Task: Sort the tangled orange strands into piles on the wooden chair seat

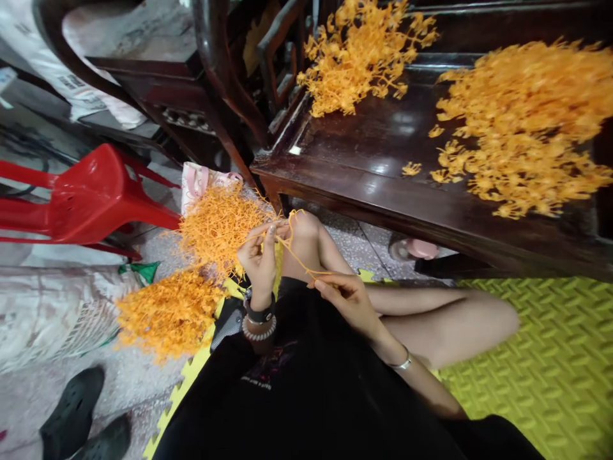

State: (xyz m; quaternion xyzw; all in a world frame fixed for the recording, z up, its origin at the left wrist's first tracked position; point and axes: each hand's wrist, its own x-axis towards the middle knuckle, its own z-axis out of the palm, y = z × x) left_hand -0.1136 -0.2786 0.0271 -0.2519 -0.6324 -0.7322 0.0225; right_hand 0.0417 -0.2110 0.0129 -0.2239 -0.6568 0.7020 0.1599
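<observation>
Between my two hands stretches a thin, branching orange plastic stem. My left hand pinches its upper end, thumb against fingers, above my bent knee. Lower down and to the right, my right hand is closed on the other end of the stem with thumb and forefinger. Just beyond my left hand lies a loose heap of similar bare orange stems. Nearer me on that side is a pile of darker orange pieces. What exactly the right fingertips cover is too small to make out.
A dark wooden bench bears two piles of orange plastic flowers, a smaller one and a larger one. To the left stand a red plastic stool and a white woven sack. Dark clogs lie beside the yellow foam mat.
</observation>
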